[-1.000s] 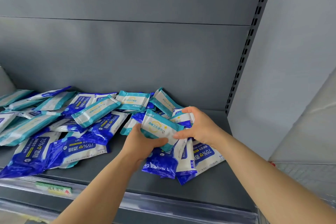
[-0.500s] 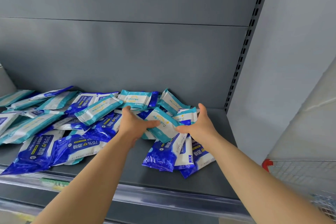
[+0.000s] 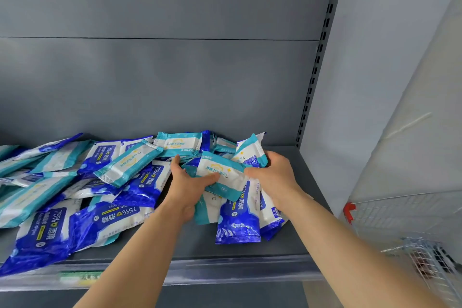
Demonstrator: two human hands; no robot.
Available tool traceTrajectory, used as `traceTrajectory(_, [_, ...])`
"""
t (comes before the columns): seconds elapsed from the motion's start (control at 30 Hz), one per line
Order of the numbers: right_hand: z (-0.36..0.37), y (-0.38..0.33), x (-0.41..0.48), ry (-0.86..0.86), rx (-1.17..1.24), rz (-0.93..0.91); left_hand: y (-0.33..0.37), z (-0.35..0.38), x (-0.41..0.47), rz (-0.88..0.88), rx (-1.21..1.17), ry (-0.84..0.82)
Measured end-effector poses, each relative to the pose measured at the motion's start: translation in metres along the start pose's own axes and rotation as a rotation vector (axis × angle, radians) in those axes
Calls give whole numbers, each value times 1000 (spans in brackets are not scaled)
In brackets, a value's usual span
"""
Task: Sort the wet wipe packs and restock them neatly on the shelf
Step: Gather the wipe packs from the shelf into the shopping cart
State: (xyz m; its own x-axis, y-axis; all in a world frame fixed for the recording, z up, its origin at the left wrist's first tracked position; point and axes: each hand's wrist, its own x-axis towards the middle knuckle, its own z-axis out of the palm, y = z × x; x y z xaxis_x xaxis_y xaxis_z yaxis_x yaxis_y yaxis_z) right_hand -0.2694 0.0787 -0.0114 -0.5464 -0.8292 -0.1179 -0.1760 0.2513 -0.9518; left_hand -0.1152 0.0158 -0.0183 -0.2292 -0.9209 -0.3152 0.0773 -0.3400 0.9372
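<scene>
- The left hand [image 3: 190, 189] grasps the left end of a teal pack [image 3: 221, 174], with the thumb on top and the fingers beneath.
- The right hand [image 3: 276, 177] grasps the pack's right end, its thumb on the top face and its fingers curled over the far edge.
- The pack is tilted, held between both hands just above a few blue packs [image 3: 237, 224] lying on the shelf [image 3: 195, 245].
- Another teal pack [image 3: 250, 151] stands tilted, touching the right fingers.
- A mixed heap of packs [image 3: 75, 190] sprawls to the left.
- A wire cart [image 3: 425, 255] stands to the right of the shelf.
</scene>
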Motion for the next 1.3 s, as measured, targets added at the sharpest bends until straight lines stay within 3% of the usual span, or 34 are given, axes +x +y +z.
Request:
traceTrajectory(0.1, [-3,-6,-14,31,-1,-4,5,-4,-6,23,52,-105])
traceTrajectory(0.77, [-69,-46,-101,311,269,-123,52,42,-76,283,10,-368])
traceTrajectory(1.03, [-159,-35,-106,399,337,-149,50,137,-92,316,80,-449])
traceTrajectory(1.3, [-312,15,-91,475,310,-105,6,295,-124,250,100,-518])
